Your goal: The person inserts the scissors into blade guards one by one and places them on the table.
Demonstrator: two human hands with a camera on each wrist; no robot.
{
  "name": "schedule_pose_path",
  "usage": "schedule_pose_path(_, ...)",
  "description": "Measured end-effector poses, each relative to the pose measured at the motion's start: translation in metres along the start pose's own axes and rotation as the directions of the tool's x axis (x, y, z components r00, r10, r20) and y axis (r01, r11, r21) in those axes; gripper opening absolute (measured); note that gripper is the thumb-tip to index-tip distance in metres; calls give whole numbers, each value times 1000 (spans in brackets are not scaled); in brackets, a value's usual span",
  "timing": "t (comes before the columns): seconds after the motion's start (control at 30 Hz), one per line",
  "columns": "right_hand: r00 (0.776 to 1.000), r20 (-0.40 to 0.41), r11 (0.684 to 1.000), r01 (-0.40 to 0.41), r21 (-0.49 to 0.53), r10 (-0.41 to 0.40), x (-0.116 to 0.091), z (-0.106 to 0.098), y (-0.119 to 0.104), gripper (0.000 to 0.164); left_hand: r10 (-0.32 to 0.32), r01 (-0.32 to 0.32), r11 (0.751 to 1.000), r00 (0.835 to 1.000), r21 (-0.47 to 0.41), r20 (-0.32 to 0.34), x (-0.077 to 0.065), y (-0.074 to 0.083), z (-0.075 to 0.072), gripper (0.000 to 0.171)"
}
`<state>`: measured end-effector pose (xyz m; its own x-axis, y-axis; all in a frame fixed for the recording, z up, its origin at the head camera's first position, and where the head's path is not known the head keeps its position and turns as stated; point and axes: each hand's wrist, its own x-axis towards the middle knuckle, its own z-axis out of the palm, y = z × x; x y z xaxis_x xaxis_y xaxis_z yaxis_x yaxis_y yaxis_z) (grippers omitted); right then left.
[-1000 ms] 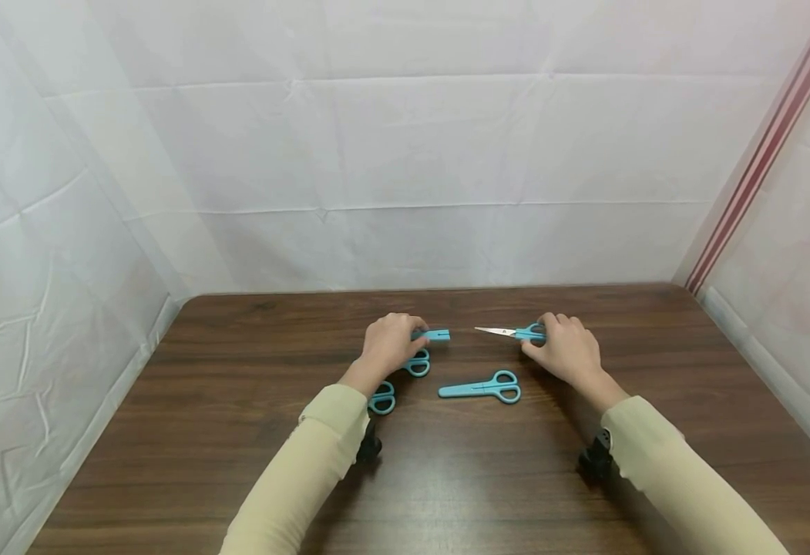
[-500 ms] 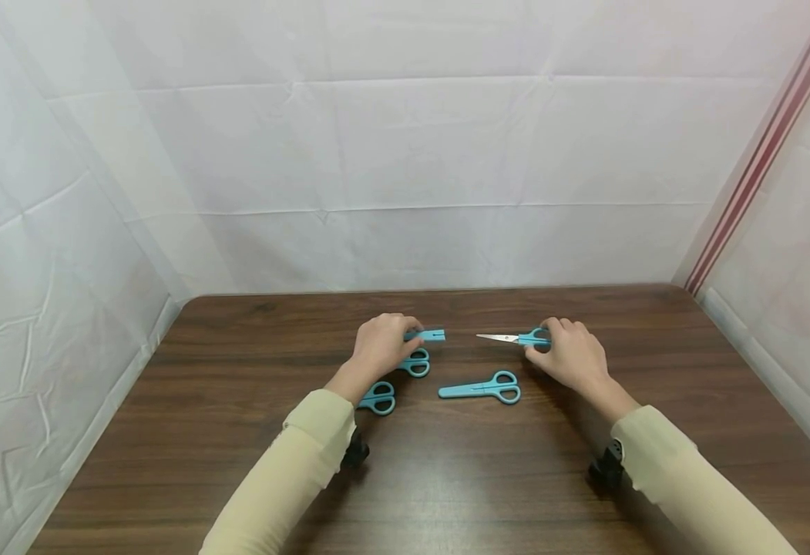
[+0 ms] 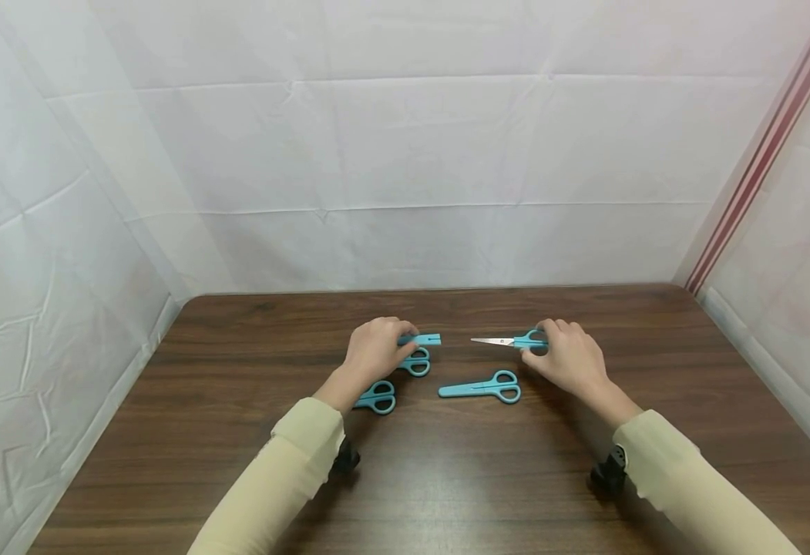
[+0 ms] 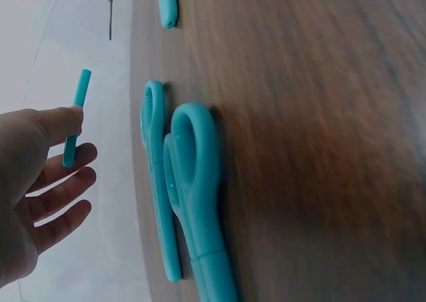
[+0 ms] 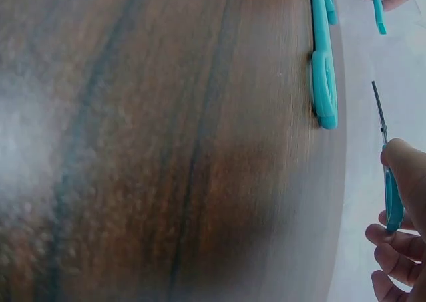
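Between thumb and fingers, my left hand [image 3: 375,348] pinches a blue scissors sheath [image 4: 81,89], its open end facing right. My right hand [image 3: 571,356] holds a pair of scissors [image 3: 528,340] by the blue handles, with the bare metal blades pointing left toward the sheath. A gap separates blade tip and sheath. Both are raised above the table, as the wrist views show. Below the left hand lie two sheathed scissors, one farther [image 3: 417,362] and one nearer [image 3: 379,398], partly hidden by hand and arm in the head view. Another sheathed pair of scissors [image 3: 481,388] lies between the hands.
The brown wooden table [image 3: 432,493] stretches under both arms. A white sheet [image 3: 405,154] hangs behind its far edge, with more white sheeting at both sides. A black wrist camera [image 3: 609,472] sits under the right sleeve.
My left hand has shifted slightly left with the sheath. The right hand went a little right and down with the scissors, then slightly back left. The scissors on the table have stayed put.
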<state>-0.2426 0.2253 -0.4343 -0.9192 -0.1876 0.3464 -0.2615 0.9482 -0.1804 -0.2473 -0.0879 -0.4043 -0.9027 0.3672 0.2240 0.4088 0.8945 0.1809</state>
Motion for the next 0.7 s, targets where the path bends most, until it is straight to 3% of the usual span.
schedule_pose_path(0.7,999,-22,999,45,23,-44,-6,-3,-13,44,10,-11,1000,999,-21,-46,-19,-14,-3,20)
